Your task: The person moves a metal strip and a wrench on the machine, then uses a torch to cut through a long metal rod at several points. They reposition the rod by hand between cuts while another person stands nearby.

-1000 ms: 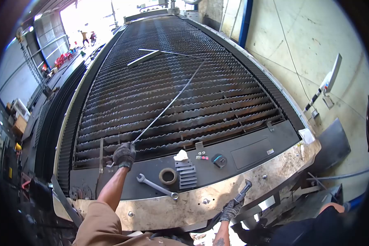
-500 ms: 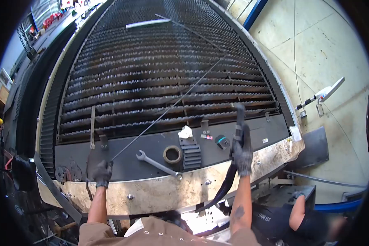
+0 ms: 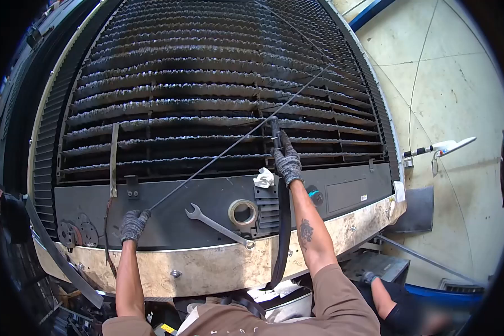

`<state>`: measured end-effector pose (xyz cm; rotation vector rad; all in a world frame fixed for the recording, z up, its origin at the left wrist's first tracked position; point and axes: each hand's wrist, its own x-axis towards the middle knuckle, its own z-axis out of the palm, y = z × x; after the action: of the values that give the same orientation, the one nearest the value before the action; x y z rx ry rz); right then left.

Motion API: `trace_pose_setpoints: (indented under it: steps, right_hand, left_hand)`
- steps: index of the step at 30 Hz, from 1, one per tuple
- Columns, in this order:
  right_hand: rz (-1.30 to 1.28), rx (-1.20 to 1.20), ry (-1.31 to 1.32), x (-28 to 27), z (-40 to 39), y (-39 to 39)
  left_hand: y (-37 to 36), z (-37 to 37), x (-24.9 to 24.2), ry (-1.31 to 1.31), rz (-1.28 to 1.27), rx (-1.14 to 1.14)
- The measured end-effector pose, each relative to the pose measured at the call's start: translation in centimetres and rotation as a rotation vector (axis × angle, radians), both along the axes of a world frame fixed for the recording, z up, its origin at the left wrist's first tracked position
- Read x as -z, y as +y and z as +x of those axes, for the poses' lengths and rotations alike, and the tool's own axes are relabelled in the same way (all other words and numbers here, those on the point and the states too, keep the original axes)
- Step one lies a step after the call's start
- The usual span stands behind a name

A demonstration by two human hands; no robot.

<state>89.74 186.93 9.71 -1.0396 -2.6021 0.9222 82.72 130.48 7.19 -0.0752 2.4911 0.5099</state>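
My left hand, in a grey glove, is closed round the near end of a long thin metal rod. The rod slants up and right over a bed of jagged slats and bends back toward the far side. My gloved right hand grips a dark torch-like tool, its tip over the slats and overlapping the rod in this view. A thick black sleeved hose runs from it under my forearm. A combination wrench and a roll of tape lie on the dark panel between my hands.
By the tape are a ribbed grey block, crumpled white material and a teal-and-black object. An upright metal strip stands left. A pale scuffed beam forms the near edge. Another person's arm shows at lower right.
My right hand has moved left and forward with the torch-like tool, its tip now overlapping the rod. My left hand keeps hold of the rod. The view has shifted.
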Motion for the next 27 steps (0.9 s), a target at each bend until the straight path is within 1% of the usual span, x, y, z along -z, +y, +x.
trace_pose_setpoints:
  steps: [2,3,5,7,8,10,13,15,17,18,19,21,23,24,25,26,27]
  right_hand:
    - [-0.049,0.007,-0.06,0.0,-0.3,-0.1]
    - [-0.097,0.019,-0.111,-0.1,-0.5,-0.2]
    - [-0.125,0.041,-0.122,-0.6,-0.6,-0.4]
    - [-0.153,0.024,-0.081,-0.4,-0.5,-0.5]
    - [-0.151,0.027,-0.081,-0.3,-0.4,-0.5]
    - [-0.148,-0.015,0.002,0.0,-0.5,-0.7]
    - [-0.096,0.003,-0.068,-1.2,-0.7,-1.2]
    - [-0.089,0.016,-0.087,-0.6,-0.9,-1.0]
    - [-0.112,0.001,-0.002,0.1,-1.0,-1.1]
    - [-0.015,-0.01,0.003,0.6,-1.0,-1.1]
    - [-0.007,-0.001,0.005,1.3,-1.0,-0.7]
    - [-0.045,-0.026,0.028,2.4,-0.8,0.0]
    - [-0.066,-0.016,0.034,-0.3,-1.2,-1.2]
    - [-0.094,0.002,-0.022,-1.9,-1.4,-1.9]
    - [-0.124,0.02,-0.082,-2.5,-1.4,-2.3]
    - [-0.104,-0.016,-0.056,-2.3,-1.0,-2.2]
    - [-0.085,0.011,-0.119,-2.3,-1.3,-2.2]
  left_hand:
    - [-0.6,-0.5,1.7,0.022,-0.038,-0.009]
    - [-0.4,-0.6,1.4,0.021,-0.04,-0.008]
    - [-0.1,-0.4,0.7,0.008,-0.045,-0.034]
    - [-0.4,-0.3,1.4,0.006,-0.042,-0.063]
    - [-0.4,-0.2,1.8,0.007,-0.035,-0.094]
    - [-0.4,0.0,1.8,0.01,-0.036,-0.112]
    - [-0.4,0.3,2.4,0.031,-0.042,-0.14]
    - [-0.5,0.4,2.8,0.051,-0.048,-0.157]
    - [-0.7,0.5,3.1,0.067,0.002,-0.165]
    - [-0.7,0.5,3.0,0.07,0.007,-0.162]
    - [-0.7,0.6,2.8,0.072,0.034,-0.178]
    - [-0.5,0.8,3.0,0.072,0.066,-0.185]
    - [-0.8,0.7,3.7,0.109,0.005,-0.188]
    - [-0.9,0.7,4.0,0.109,-0.024,-0.172]
    - [-0.7,0.6,3.6,0.105,-0.03,-0.175]
    - [-0.5,0.5,3.3,0.081,-0.014,-0.17]
    - [-0.5,0.4,3.0,0.058,0.001,-0.165]
